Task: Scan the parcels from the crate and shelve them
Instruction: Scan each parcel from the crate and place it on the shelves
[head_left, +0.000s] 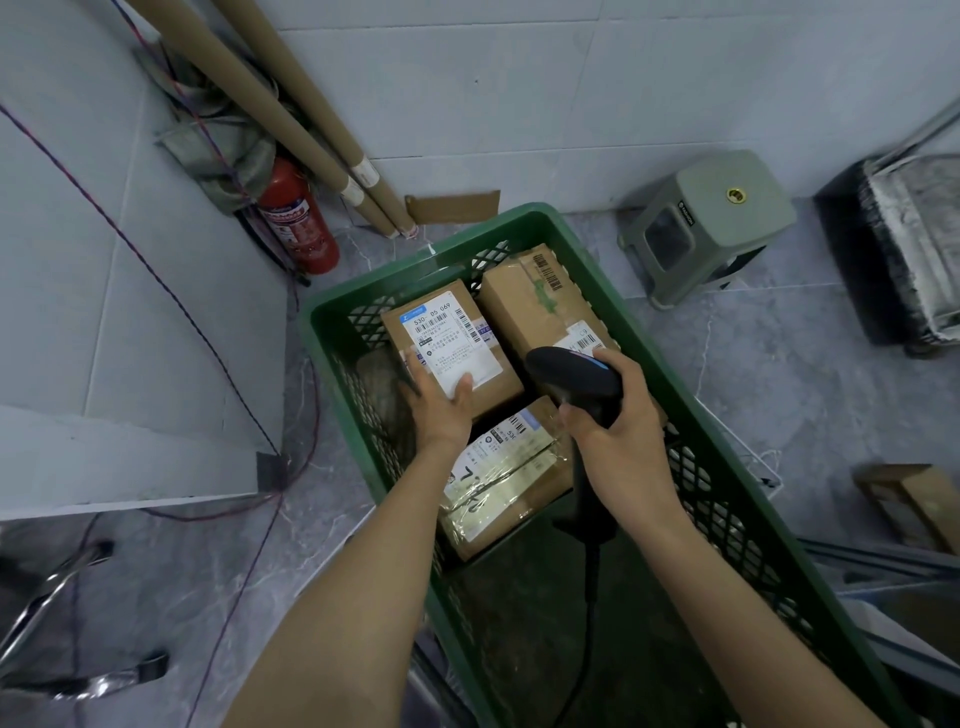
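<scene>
Right grip (618, 431) clasps scanner (574, 379) over crate (540, 214) middle; left grip (439, 410) grasps box (506, 382) near its far-left corner. Best tilt that label (454, 340) squarely toward the scanner head.

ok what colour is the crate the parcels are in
Dark green, with open lattice-pattern sides. The crate shows clearly in the head view.
</scene>
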